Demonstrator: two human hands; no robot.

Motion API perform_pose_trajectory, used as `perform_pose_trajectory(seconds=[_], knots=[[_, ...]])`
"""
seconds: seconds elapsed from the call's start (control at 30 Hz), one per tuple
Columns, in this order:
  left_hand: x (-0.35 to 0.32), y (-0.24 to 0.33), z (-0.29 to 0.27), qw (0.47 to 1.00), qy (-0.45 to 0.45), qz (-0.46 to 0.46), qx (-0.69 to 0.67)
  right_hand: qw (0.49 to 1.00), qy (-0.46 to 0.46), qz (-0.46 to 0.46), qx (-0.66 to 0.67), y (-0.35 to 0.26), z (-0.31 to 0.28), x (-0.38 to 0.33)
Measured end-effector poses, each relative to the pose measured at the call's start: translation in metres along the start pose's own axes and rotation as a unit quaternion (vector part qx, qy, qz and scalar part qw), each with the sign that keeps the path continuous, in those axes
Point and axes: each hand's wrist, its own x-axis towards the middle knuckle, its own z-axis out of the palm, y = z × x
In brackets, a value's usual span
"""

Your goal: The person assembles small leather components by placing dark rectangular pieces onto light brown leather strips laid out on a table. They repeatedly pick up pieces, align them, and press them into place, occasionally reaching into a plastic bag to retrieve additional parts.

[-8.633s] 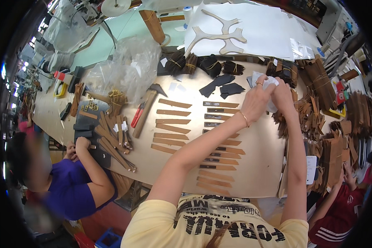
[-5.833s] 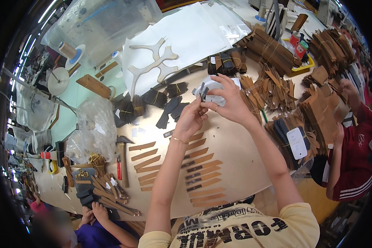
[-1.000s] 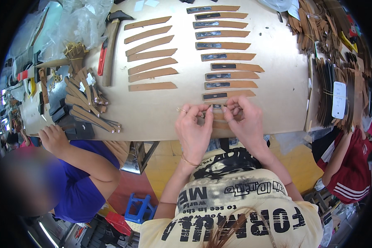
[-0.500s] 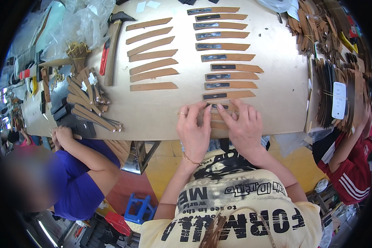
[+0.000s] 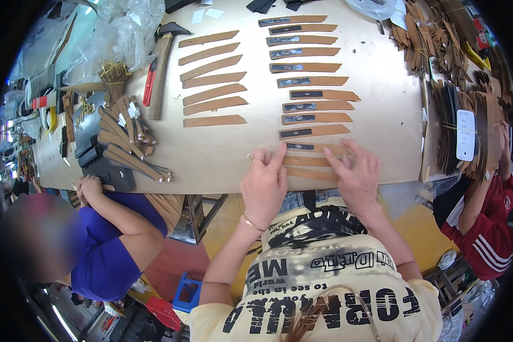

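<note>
Two hands stand apart at a brown strip [image 5: 319, 148] near the table's [image 5: 382, 119] front edge.
The left hand [image 5: 265, 183] has its thumb tip at the strip's left end, beside the dark patch [image 5: 300, 147]; the right hand [image 5: 357, 174] rests thumb and finger towards the other end — both with digits spread, neither clamped. Two plain strips [image 5: 309, 162] lie just below, a column of patched strips [image 5: 309, 106] above, and a hammer [image 5: 161, 77] well to the left.
</note>
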Motion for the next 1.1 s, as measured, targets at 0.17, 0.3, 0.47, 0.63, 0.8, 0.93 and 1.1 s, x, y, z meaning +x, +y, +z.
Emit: perform_pose_trajectory(seconds=[0.17,0.3,0.47,0.63,0.8,0.93,1.1], knots=[[0.004,0.013,-0.027,0.818,-0.022,-0.151,-0.554,0.949,0.037,0.062,0.308,0.007,-0.023,0.007],[0.004,0.037,-0.033,0.777,-0.071,-0.154,-0.607,0.863,-0.085,0.097,0.488,-0.019,-0.041,0.027],[0.004,0.041,-0.037,0.779,-0.091,-0.122,-0.609,0.86,-0.052,0.115,0.495,-0.037,-0.039,0.048],[-0.006,0.03,-0.032,0.799,-0.083,-0.147,-0.577,0.854,-0.049,0.125,0.503,-0.031,-0.034,0.041],[-0.015,0.009,-0.032,0.814,-0.076,-0.188,-0.543,0.86,-0.039,0.098,0.499,-0.021,-0.033,0.029],[-0.018,0.007,-0.033,0.802,-0.004,-0.179,-0.57,0.932,0.05,-0.075,0.352,-0.014,-0.033,0.025],[-0.01,0.016,-0.04,0.676,0.069,-0.223,-0.699,0.921,0.169,-0.265,0.229,-0.011,-0.035,0.022]])
